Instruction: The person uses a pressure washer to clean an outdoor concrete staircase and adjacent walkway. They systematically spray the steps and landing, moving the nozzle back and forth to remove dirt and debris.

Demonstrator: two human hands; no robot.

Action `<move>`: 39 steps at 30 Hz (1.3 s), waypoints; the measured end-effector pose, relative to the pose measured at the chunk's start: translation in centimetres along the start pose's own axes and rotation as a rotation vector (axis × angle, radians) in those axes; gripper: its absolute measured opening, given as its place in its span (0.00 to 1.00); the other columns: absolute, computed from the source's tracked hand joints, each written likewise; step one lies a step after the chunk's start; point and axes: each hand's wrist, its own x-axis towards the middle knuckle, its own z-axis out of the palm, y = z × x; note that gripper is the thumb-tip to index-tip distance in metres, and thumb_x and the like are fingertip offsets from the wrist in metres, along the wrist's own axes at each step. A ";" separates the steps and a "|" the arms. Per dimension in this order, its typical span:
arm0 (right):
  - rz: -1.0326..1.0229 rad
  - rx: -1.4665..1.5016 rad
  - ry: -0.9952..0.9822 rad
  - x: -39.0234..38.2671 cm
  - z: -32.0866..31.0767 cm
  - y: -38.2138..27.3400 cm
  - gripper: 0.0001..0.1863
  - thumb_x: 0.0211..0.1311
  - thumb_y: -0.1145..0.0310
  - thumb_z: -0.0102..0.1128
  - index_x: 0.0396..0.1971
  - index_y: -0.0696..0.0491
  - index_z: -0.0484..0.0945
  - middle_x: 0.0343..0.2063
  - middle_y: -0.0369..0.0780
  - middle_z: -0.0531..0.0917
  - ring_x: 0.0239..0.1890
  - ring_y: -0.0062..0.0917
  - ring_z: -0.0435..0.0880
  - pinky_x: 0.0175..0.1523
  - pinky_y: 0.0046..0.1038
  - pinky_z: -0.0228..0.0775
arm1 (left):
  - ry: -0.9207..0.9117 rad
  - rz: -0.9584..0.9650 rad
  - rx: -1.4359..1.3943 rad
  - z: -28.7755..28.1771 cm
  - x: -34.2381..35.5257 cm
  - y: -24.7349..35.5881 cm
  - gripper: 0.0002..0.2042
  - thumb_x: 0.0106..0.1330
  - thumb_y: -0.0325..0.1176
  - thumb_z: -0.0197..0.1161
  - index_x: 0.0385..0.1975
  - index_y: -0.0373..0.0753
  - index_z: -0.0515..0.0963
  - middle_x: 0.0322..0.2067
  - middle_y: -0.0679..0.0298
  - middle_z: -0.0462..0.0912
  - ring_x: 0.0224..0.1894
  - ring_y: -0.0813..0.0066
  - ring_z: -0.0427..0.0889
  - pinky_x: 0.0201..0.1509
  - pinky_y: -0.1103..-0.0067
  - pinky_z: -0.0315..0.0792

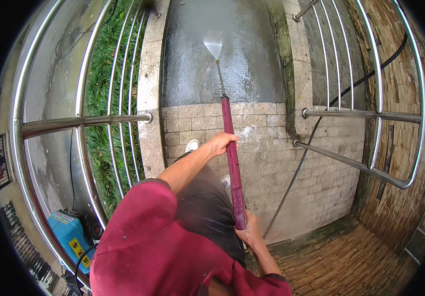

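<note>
Spraying toward twelve o'clock, the stiff, probably recoil-prone maroon pressure-washer lance [232, 153] is being gripped closed by the left hand [222, 143] mid-shaft and the right hand [250, 232] at its lower end.

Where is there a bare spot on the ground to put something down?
The brown brick floor at lower right is bare, between the black hose and the steel railing. It is crowded in the middle, where both hands, left and right, grip the purple wand.
</note>
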 end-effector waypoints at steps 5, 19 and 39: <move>0.032 0.060 -0.040 -5.8 -2.7 2.3 0.18 0.44 0.76 0.62 0.40 0.57 0.76 0.22 0.45 0.79 0.28 0.29 0.81 0.37 0.32 0.72 | 0.038 -0.052 0.054 2.4 -3.0 -6.0 0.06 0.59 0.20 0.60 0.34 0.28 0.72 0.25 0.54 0.78 0.25 0.62 0.82 0.31 0.66 0.82; 0.307 0.051 -0.220 -20.2 -13.8 8.3 0.25 0.49 0.58 0.72 0.46 0.56 0.80 0.27 0.42 0.83 0.32 0.21 0.78 0.41 0.27 0.69 | 0.109 -0.442 -0.157 9.4 -9.3 -25.6 0.13 0.65 0.20 0.57 0.47 0.25 0.64 0.34 0.50 0.74 0.32 0.58 0.80 0.36 0.61 0.80; 0.251 -0.094 -0.091 7.3 -8.8 -8.4 0.16 0.45 0.74 0.63 0.39 0.60 0.78 0.26 0.51 0.82 0.33 0.31 0.84 0.40 0.34 0.74 | 0.097 -0.159 -0.065 5.3 6.2 7.5 0.08 0.62 0.23 0.63 0.37 0.29 0.72 0.26 0.56 0.77 0.24 0.62 0.81 0.28 0.66 0.80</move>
